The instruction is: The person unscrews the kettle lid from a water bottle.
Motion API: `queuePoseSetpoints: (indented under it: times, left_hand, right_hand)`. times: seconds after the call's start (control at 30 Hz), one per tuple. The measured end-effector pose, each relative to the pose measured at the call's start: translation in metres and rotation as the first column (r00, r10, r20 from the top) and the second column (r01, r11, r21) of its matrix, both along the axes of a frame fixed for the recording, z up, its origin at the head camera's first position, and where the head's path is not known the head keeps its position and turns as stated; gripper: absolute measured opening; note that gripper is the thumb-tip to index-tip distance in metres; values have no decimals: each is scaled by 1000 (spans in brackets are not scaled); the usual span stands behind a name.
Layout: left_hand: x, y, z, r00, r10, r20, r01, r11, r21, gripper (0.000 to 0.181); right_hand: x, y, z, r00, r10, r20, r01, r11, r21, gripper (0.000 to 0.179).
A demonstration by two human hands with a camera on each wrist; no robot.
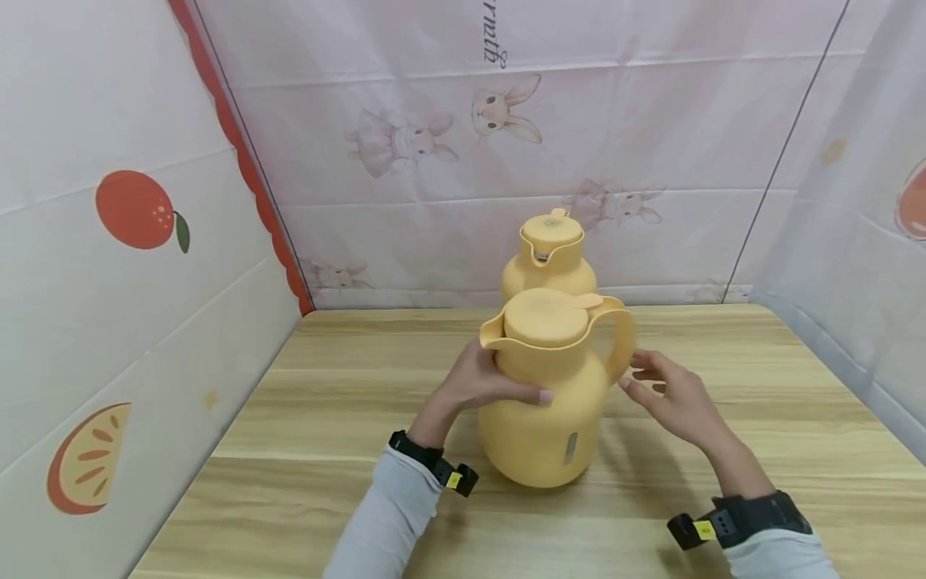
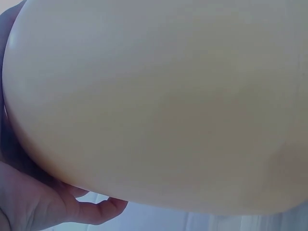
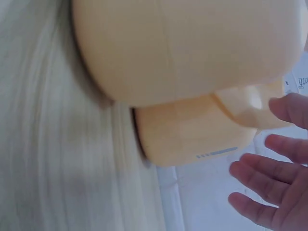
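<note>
A yellow thermos jug (image 1: pixel 542 418) with a spout, a round lid and a loop handle (image 1: pixel 620 342) stands nearest on the wooden table. My left hand (image 1: pixel 481 378) grips it below the neck, thumb across the front; its other fingers are hidden behind the jug in the head view. In the left wrist view the jug's pale wall (image 2: pixel 154 106) fills most of the picture, with fingers at its edge. Beside the handle's lower end is my right hand (image 1: pixel 676 398), its fingers spread and loosely bent, holding nothing. That hand (image 3: pixel 274 178) also shows with parted fingers in the right wrist view.
Directly behind the near jug stands a second yellow thermos jug (image 1: pixel 550 273), partly hidden by it. Both are on a light wood table (image 1: pixel 333 418). Printed sheets (image 1: pixel 434 241) hang as walls at the back and both sides.
</note>
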State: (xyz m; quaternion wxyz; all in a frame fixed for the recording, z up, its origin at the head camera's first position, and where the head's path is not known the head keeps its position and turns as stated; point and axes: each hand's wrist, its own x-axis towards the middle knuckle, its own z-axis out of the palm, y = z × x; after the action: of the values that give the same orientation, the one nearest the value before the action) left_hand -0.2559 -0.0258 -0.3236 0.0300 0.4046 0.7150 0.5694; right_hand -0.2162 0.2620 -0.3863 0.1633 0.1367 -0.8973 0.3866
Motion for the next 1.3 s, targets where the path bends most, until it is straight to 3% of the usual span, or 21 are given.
queuePoseSetpoints:
  times: [0.27, 0.43, 0.57, 0.7, 0.8, 0.87, 0.97, 1.0, 1.17, 1.3]
  left_hand:
    - [3, 14, -2, 1000, 6, 12, -6, 1000, -4, 71]
    - [1, 16, -5, 999, -42, -17, 43, 999, 17, 71]
    - [0, 21, -5, 996, -89, -28, 89, 996, 16, 70]
    - [-1, 25, -4, 995, -97, 7, 97, 995, -7, 67]
    - [-2, 27, -3, 994, -94, 53, 95, 995, -16, 64]
    - [-3, 28, -1, 993, -96, 74, 97, 995, -17, 63]
    - [-4, 28, 1, 989, -125, 82, 128, 992, -22, 62]
    - [-4, 28, 1, 987, -138, 84, 141, 990, -22, 62]
    - [-6, 28, 1, 977, -196, 89, 198, 980, -12, 63]
    - [-6, 27, 0, 975, -201, 99, 203, 979, -16, 63]
  right_hand:
    - [0, 1, 6, 998, -50, -32, 44, 985, -169, 37]
    - [-2, -2, 5, 998, -34, -46, 21, 966, -258, 39]
    - [-3, -3, 6, 995, -66, -75, 37, 942, -334, 31]
    - [-4, -5, 12, 995, -85, -58, 44, 864, -502, 16]
    - [-5, -7, 17, 996, -83, -32, 43, 768, -639, 10]
    - [-7, -10, 18, 995, -93, -30, 44, 703, -709, 15]
    - [-11, -15, 17, 990, -131, -48, 47, 641, -766, 22]
    - [-12, -17, 17, 987, -147, -57, 48, 627, -777, 23]
    - [-12, -22, 17, 976, -210, -53, 88, 608, -789, 27]
    - [-12, -23, 17, 974, -224, -20, 115, 574, -811, 27]
